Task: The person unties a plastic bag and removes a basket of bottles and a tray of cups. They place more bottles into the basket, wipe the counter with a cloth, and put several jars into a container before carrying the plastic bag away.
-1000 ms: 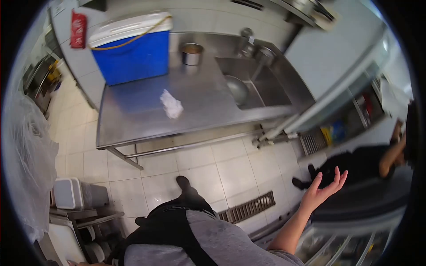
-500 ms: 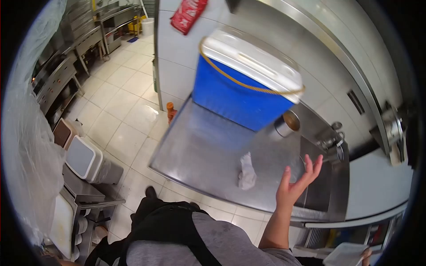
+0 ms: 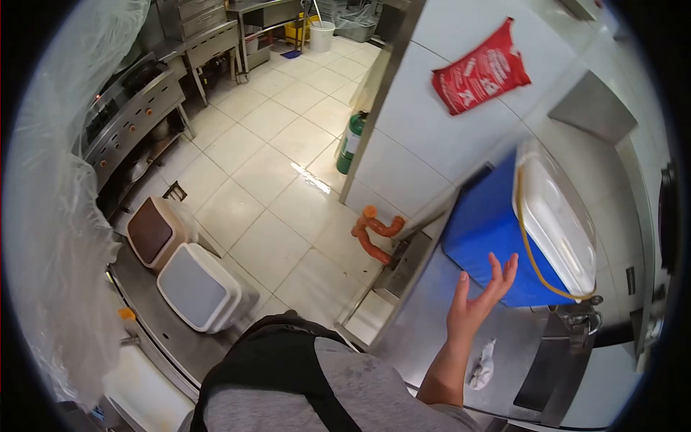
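Note:
My right hand [image 3: 482,295] is raised over the steel counter [image 3: 421,324], fingers spread and holding nothing. In the image it overlaps the lower front of a blue cooler [image 3: 471,223] with a white lid [image 3: 558,209] and a yellowish rope handle. A crumpled white cloth [image 3: 484,366] lies on the counter, below and to the right of my hand in the picture. My left hand is out of the frame.
Two lidded bins [image 3: 193,286] [image 3: 152,232] stand at the left. Orange-brown curved pipes [image 3: 371,241] rise beside the counter. A sink [image 3: 536,374] with a faucet [image 3: 586,320] is at the right. Clear plastic sheeting [image 3: 54,216] hangs at the far left.
The view has swung left, so cooler, cloth and counter sit farther right. My right hand remains open in the same part of the picture. The metal cup and lower-right plastic container are no longer visible.

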A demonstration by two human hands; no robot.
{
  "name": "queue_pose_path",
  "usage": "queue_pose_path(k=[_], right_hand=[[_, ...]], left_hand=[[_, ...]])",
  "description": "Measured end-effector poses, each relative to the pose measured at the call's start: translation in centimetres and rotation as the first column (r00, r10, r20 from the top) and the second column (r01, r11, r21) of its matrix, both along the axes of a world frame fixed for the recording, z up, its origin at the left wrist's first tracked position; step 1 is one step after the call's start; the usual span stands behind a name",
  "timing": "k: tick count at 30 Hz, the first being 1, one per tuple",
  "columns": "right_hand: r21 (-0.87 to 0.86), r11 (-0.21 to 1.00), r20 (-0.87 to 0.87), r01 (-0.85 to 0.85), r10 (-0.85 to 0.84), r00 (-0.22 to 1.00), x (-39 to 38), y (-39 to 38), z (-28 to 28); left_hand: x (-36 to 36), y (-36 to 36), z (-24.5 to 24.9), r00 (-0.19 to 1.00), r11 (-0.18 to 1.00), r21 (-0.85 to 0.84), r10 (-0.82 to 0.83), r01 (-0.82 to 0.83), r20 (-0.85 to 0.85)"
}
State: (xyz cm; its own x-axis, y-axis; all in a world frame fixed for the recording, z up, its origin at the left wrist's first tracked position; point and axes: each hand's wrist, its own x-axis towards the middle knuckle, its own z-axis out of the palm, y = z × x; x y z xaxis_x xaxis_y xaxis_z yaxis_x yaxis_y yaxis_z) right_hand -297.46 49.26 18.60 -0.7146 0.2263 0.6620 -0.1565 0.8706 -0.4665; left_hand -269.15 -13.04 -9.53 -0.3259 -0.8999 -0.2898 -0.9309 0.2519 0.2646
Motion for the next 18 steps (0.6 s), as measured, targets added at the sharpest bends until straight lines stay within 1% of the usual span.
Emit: queue_pose_path(k=[1, 2, 3, 5, 6, 8, 9, 10, 11, 12, 13, 14, 15, 16, 17, 18], right_hand=[[0.001, 1.000, 0.005, -0.008, 0.008, 1.000, -2.0, -1.6, 0.0], [0.001, 0.997, 0.010, -0.075, 0.075, 0.997, -3.8, -3.5, 0.0], [0.002, 0.990, 0.014, -0.142, 0.142, 0.990, -5.6, -5.0, 0.0], [0.004, 0.987, 0.047, -0.160, 0.160, 0.986, -8.6, -6.8, -0.1], [-0.001, 0.986, 0.077, -0.167, 0.166, 0.983, -10.3, -7.4, -0.3], [0.003, 0.986, 0.061, -0.164, 0.163, 0.985, -14.2, -8.4, -1.2], [-0.019, 0.984, 0.102, -0.180, 0.181, 0.978, -16.3, -9.0, -1.5], [-0.042, 0.980, 0.141, -0.194, 0.198, 0.970, -18.5, -9.6, -1.7], [-0.002, 0.979, 0.178, -0.203, 0.200, 0.963, -21.0, -10.2, -1.9], [0.000, 0.980, 0.167, -0.201, 0.198, 0.966, -23.6, -11.1, -1.9], [-0.035, 0.972, 0.234, -0.233, 0.235, 0.943, -26.5, -12.2, -1.8], [-0.067, 0.961, 0.296, -0.270, 0.277, 0.914, -29.8, -13.2, -1.7], [-0.015, 0.952, 0.288, -0.305, 0.297, 0.910, -33.4, -14.3, -2.0], [-0.005, 0.945, 0.267, -0.327, 0.316, 0.910, -37.6, -15.4, -2.5], [-0.104, 0.896, 0.286, -0.431, 0.442, 0.850, -41.7, -16.9, -3.5], [-0.211, 0.831, 0.298, -0.515, 0.556, 0.776, -45.5, -18.7, -4.6]], left_hand=[[-4.2, -3.1, 1.7, 0.998, 0.999, -0.043, -0.032, 0.030, -0.045], [-8.8, -6.2, 4.3, 0.993, 0.994, -0.094, -0.066, 0.057, -0.095], [-13.5, -9.3, 7.3, 0.981, 0.982, -0.160, -0.121, 0.097, -0.149], [-23.8, -14.8, 14.4, 0.939, 0.939, -0.305, -0.241, 0.161, -0.246], [-29.1, -16.8, 18.8, 0.903, 0.904, -0.380, -0.319, 0.198, -0.287], [-39.5, -19.4, 28.1, 0.810, 0.806, -0.533, -0.481, 0.257, -0.337], [-44.8, -20.1, 33.0, 0.748, 0.747, -0.601, -0.565, 0.283, -0.350], [-49.9, -20.4, 38.0, 0.674, 0.682, -0.665, -0.648, 0.305, -0.354], [-54.6, -20.3, 42.5, 0.597, 0.618, -0.719, -0.720, 0.318, -0.354], [-59.0, -20.0, 46.7, 0.507, 0.555, -0.762, -0.787, 0.335, -0.351], [-63.2, -19.4, 50.3, 0.401, 0.493, -0.792, -0.848, 0.360, -0.346], [-67.3, -18.9, 53.3, 0.258, 0.423, -0.816, -0.903, 0.394, -0.343], [-71.2, -18.1, 55.4, 0.106, 0.304, -0.843, -0.952, 0.444, -0.288], [-73.5, -13.5, 56.7, -0.026, 0.171, -0.879, -0.979, 0.445, -0.203], [-72.7, -9.0, 56.9, 0.479, -0.056, -0.865, -0.814, 0.499, 0.329], [-75.2, -8.0, 52.3, 0.324, -0.154, -0.898, -0.896, 0.412, 0.302]])
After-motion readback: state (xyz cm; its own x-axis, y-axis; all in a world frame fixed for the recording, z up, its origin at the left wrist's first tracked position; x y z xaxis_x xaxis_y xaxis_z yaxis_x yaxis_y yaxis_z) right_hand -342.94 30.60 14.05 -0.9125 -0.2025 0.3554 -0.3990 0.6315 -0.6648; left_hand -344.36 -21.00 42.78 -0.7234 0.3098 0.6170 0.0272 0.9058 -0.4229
